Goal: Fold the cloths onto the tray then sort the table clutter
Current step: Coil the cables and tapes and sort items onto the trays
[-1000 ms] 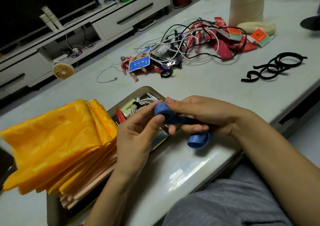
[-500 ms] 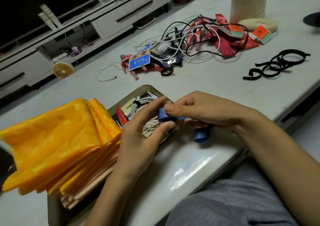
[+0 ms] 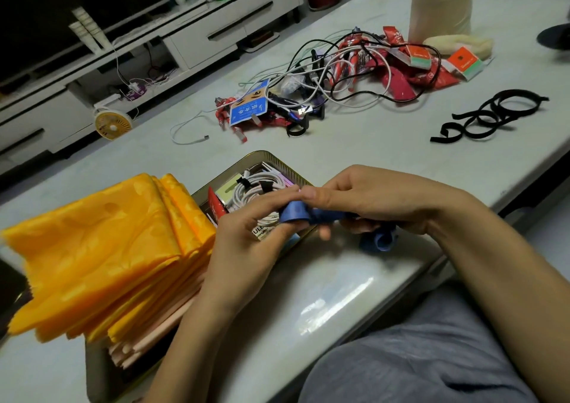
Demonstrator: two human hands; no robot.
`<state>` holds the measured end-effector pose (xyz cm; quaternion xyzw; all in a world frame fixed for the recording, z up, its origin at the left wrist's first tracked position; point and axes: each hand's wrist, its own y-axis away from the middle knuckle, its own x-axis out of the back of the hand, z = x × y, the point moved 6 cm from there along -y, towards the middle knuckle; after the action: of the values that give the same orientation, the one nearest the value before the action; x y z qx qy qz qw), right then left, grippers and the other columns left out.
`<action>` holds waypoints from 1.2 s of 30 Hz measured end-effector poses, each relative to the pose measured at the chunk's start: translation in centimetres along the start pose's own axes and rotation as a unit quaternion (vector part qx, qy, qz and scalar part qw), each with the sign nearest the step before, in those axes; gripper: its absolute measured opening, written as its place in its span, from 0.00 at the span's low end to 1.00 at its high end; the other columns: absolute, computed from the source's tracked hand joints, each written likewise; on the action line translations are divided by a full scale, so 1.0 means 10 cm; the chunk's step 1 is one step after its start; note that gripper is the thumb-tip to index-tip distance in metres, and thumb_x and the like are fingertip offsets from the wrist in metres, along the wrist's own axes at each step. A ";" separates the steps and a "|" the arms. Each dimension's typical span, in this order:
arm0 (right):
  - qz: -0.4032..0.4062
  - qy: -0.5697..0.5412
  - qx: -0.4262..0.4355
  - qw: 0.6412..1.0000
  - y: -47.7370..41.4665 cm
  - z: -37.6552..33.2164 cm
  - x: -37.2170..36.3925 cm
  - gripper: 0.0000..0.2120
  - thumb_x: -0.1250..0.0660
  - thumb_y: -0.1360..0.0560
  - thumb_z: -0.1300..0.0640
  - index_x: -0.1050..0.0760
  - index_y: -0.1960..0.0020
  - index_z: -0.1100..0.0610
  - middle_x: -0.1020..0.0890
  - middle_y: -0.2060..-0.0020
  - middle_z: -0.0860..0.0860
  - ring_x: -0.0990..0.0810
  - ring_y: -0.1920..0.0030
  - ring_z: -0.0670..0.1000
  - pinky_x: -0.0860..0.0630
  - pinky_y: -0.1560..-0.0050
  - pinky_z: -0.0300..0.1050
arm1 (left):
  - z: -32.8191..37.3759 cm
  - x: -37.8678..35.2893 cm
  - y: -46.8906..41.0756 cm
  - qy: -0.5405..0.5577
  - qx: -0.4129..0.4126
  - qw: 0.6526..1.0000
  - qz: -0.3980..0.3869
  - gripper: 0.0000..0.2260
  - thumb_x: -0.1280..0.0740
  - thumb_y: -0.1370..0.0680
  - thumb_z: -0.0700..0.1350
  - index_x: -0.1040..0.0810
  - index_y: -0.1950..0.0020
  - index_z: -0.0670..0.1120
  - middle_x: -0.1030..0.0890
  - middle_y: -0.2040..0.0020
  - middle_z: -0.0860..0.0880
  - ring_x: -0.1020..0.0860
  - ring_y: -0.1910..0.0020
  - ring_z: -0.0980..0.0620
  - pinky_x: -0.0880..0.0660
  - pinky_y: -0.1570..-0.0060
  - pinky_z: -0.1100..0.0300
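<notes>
Pale-grey desk (image 3: 354, 279) fills the shot; yellow cloths (image 3: 92, 242) sit folded and stacked on the tray (image 3: 277, 159) at the left; cables and red packets (image 3: 339, 85) lie tangled on the far side; left hand (image 3: 246, 242) pinches the looped end of the blue strap (image 3: 294, 211), right hand (image 3: 379, 205) fingers curled round it, just above the tray's near corner.

A small yellow fan (image 3: 113, 122) stands before a low white cabinet (image 3: 222, 29); a dark screen (image 3: 46, 11) sits above.
</notes>
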<state>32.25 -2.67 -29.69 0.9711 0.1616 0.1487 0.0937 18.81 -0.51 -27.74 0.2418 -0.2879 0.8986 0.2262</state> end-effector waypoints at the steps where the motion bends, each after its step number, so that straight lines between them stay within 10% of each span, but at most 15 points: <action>1: 0.012 0.025 0.004 1.000 -0.01 0.00 0.00 0.27 0.41 0.32 0.32 0.22 0.67 0.57 0.29 0.80 0.46 0.39 0.79 0.46 0.40 0.77 0.36 | 0.03 -0.01 0.00 -0.061 -0.035 0.997 -0.015 0.14 0.34 0.27 0.46 0.21 0.43 0.54 0.19 0.44 0.56 0.23 0.41 0.57 0.27 0.41 0.59; 5: 0.045 0.052 0.038 0.997 -0.08 -0.02 -0.05 0.21 0.35 0.32 0.36 0.23 0.67 0.55 0.27 0.80 0.43 0.35 0.77 0.42 0.38 0.73 0.34 | 0.07 -0.02 0.01 -0.166 -0.102 0.980 -0.033 0.17 0.37 0.25 0.46 0.28 0.36 0.52 0.27 0.39 0.63 0.27 0.37 0.60 0.30 0.39 0.61; 9: -0.014 -0.076 0.053 0.996 -0.09 -0.04 -0.06 0.19 0.38 0.33 0.40 0.24 0.68 0.55 0.26 0.78 0.44 0.36 0.78 0.41 0.40 0.76 0.32 | 0.08 0.05 0.01 0.055 0.005 0.998 0.033 0.17 0.29 0.31 0.45 0.23 0.43 0.54 0.19 0.46 0.58 0.21 0.45 0.59 0.26 0.46 0.65; 14: -0.155 -0.277 0.087 0.944 -0.19 -0.04 -0.28 0.15 0.40 0.27 0.44 0.20 0.63 0.52 0.22 0.65 0.51 0.35 0.77 0.41 0.44 0.76 0.33 | 0.02 0.00 0.03 0.305 0.123 0.941 0.079 0.12 0.31 0.32 0.37 0.23 0.50 0.45 0.16 0.59 0.53 0.19 0.63 0.59 0.24 0.61 0.70; 22: -0.140 -0.077 0.044 0.986 -0.02 0.07 0.00 0.02 0.34 0.29 0.65 0.23 0.60 0.63 0.23 0.76 0.47 0.34 0.81 0.41 0.38 0.78 0.29 | 0.04 0.01 0.02 0.098 0.032 0.994 0.045 0.11 0.29 0.32 0.45 0.18 0.51 0.57 0.17 0.51 0.59 0.20 0.49 0.58 0.27 0.47 0.65; 28: -0.021 -0.079 -0.006 0.997 -0.12 0.15 0.02 0.12 0.42 0.22 0.66 0.28 0.64 0.62 0.28 0.76 0.47 0.38 0.80 0.41 0.40 0.79 0.29 | 0.02 0.01 0.02 -0.061 -0.008 0.998 -0.020 0.12 0.31 0.27 0.42 0.20 0.46 0.52 0.18 0.49 0.59 0.22 0.47 0.61 0.27 0.48 0.68; 36: 0.050 0.022 0.044 0.998 -0.12 0.00 0.00 0.29 0.35 0.38 0.36 0.20 0.58 0.62 0.34 0.73 0.55 0.38 0.72 0.48 0.43 0.71 0.43 | 0.10 0.01 0.02 -0.138 -0.067 0.988 -0.024 0.11 0.37 0.24 0.45 0.23 0.43 0.49 0.21 0.48 0.56 0.22 0.50 0.58 0.26 0.52 0.62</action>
<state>31.89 -1.58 -29.99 0.9777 0.1210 0.1673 0.0393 18.92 -1.26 -27.11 0.3547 -0.3698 0.8297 0.2214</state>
